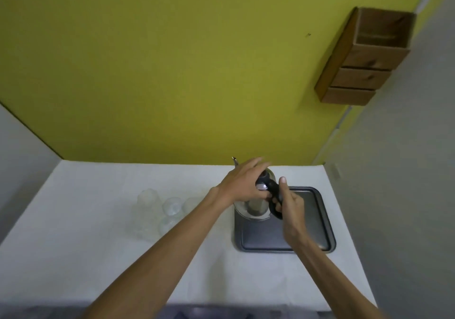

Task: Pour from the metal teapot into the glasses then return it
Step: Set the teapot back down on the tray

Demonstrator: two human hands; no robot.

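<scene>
The metal teapot (256,206) stands on the far left corner of a dark grey tray (307,220), its spout tip poking out beyond my left hand. My right hand (288,201) is closed around the teapot's black handle, thumb up. My left hand (242,183) lies over the lid and upper body of the teapot, fingers spread across it. Several clear glasses (170,206) stand in a cluster on the white table to the left of the tray, close to my left forearm.
The white table (98,232) meets a yellow-green wall at the back and a grey wall at the left. A wooden drawer unit (364,57) hangs on the wall, high at the right. The tray's right half holds nothing.
</scene>
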